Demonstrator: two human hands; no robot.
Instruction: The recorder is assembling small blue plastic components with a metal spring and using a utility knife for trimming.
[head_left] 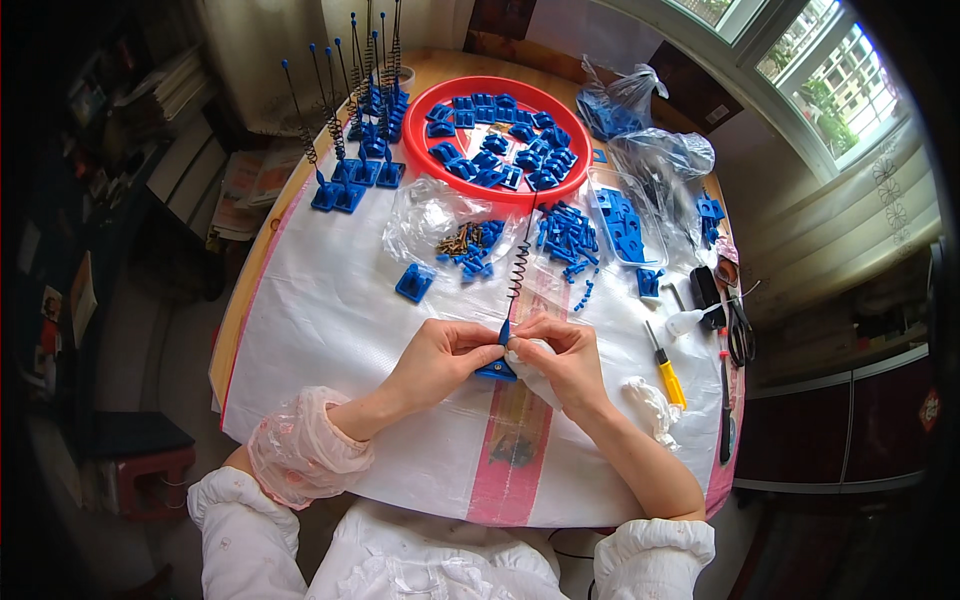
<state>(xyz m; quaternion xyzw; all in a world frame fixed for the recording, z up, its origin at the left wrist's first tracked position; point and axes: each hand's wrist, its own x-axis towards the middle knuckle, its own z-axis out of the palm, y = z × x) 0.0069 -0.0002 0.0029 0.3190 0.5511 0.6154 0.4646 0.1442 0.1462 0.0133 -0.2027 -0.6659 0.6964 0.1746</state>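
At the far left of the table stand finished blue bases with spring rods [340,150]. My left hand [440,362] pinches the blue plastic base [497,368] at the middle of the white sheet [330,320], fingers closed on it. Its black spring rod [518,262] rises toward the red tray [420,150]. My right hand [560,360] clamps the base's other side, white cloth bunched beneath. A yellow-handled screwdriver [667,368] lies just beside it.

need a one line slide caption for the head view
Left hand and right hand hold a small blue plastic base with a black coil spring rod, before a red round tray of blue parts.
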